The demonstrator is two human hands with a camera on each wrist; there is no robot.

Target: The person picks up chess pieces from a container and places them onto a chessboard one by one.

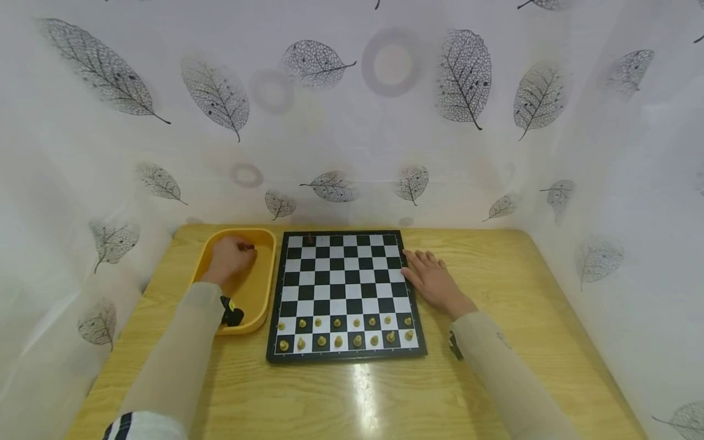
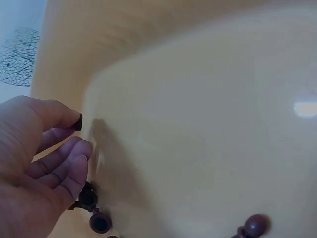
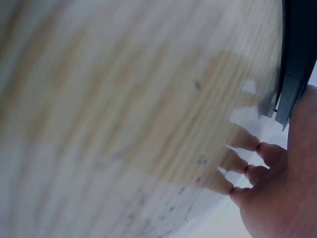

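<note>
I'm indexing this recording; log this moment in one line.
left hand: pinches small dark piece over yellow rounded-rectangular tray | right hand: at right edge of checkered black-white board | gold chess pieces: two near rows

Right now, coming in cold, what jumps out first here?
First, the black-and-white chessboard mid-table in the head view, with two rows of gold pieces along its near side and a dark reddish piece in the far row, left of centre. Next, the yellow tray just left of the board, where the left hand pinches a small dark piece. The right hand is at the board's right edge.
</note>
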